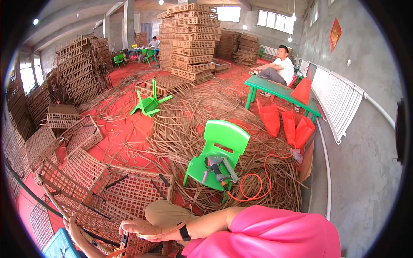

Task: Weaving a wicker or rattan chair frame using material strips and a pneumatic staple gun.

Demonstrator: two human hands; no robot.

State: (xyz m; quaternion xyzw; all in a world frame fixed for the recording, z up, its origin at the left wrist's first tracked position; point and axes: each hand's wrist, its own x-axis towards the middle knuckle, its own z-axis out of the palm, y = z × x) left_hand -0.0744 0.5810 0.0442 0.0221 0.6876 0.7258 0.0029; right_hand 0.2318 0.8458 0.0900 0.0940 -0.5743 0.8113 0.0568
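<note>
A brown woven lattice basket [133, 189] with dark strips on its panels lies tilted at my lower left. My left hand [75, 230] is at its near rim, fingers closed round the edge. Close by, my right hand [134, 226] is closed, and a thin brown weaving strip [165, 233] loops from it past my wrist. A small dark piece with a pale edge [124, 240] shows just below the right fingers; I cannot make out what it is. My knee [165, 215] is beside the basket.
A green chair [221, 142] ahead holds a nail gun [218, 167] on an orange hose [258, 189]. Loose strips [180, 124] cover the red floor. Another green chair [149, 105] lies overturned. Stacked baskets [193, 43] rise behind. A person [282, 64] sits by a green table [275, 88].
</note>
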